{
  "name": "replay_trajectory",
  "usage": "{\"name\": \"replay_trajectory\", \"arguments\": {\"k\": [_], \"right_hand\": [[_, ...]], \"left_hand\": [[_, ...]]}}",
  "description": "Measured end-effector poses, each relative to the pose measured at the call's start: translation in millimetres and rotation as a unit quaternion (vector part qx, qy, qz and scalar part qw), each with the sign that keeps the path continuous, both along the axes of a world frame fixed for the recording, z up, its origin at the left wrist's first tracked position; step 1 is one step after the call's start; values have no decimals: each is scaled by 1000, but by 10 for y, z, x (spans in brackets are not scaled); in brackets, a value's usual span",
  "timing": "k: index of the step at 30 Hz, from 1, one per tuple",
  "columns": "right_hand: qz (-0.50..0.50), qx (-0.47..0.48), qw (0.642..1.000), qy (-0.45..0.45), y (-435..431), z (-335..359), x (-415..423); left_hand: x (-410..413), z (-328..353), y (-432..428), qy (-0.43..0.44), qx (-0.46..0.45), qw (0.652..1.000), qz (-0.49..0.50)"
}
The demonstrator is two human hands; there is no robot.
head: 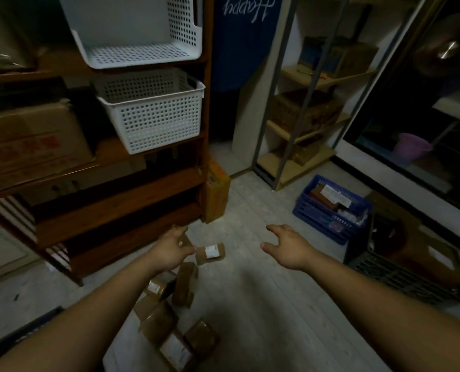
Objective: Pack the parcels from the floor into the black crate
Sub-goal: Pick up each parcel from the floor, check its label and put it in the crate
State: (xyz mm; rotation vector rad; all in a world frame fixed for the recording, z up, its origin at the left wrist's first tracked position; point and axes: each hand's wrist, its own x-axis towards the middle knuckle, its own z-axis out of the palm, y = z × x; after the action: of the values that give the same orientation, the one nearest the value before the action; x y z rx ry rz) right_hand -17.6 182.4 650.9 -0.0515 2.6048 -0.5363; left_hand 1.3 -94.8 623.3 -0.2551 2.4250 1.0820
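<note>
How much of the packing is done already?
Hardly started, it seems. Done: the black crate is too dark to show any parcels inside. In hand: the left hand reaches onto one small parcel; the right hand is open and empty. Left: at least five more brown parcels lie on the floor.

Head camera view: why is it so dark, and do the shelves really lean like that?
Head view: dim overall, the brightest patch being the floor between the left hand and right hand; the black crate is lost in shadow; the wide-angle lens bows the wooden shelf and metal rack; edges look soft.
</note>
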Motion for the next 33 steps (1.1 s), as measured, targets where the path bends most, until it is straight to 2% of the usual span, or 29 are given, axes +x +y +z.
{"name": "replay_trajectory", "arguments": {"k": [4, 9, 15, 18, 22, 24, 33], "right_hand": [[8, -9, 1000, -17, 80, -192, -583], [69, -25, 996, -55, 175, -687, -1402], [147, -27, 983, -102, 422, -1607, -2446], [144, -29, 978, -151, 499, -2087, -2849], [108, -51, 977, -177, 422, -2964, -3188], [99, -56, 978, -177, 310, -3531, -3291], [96, -89, 979, -158, -299, -6230, -3582]], "left_hand": [[-436, -213, 24, -25, 18, 999, 36], [-894, -490, 316, -30, 28, 995, 89], [-1471, -1232, 584, -71, -1, 971, 229], [-1684, -1867, 577, -122, -13, 968, 221], [-1962, -2779, 553, -116, -41, 973, 197], [-2130, -3219, 583, -123, -43, 977, 168], [-2722, -5895, 485, -74, -5, 972, 221]]}}
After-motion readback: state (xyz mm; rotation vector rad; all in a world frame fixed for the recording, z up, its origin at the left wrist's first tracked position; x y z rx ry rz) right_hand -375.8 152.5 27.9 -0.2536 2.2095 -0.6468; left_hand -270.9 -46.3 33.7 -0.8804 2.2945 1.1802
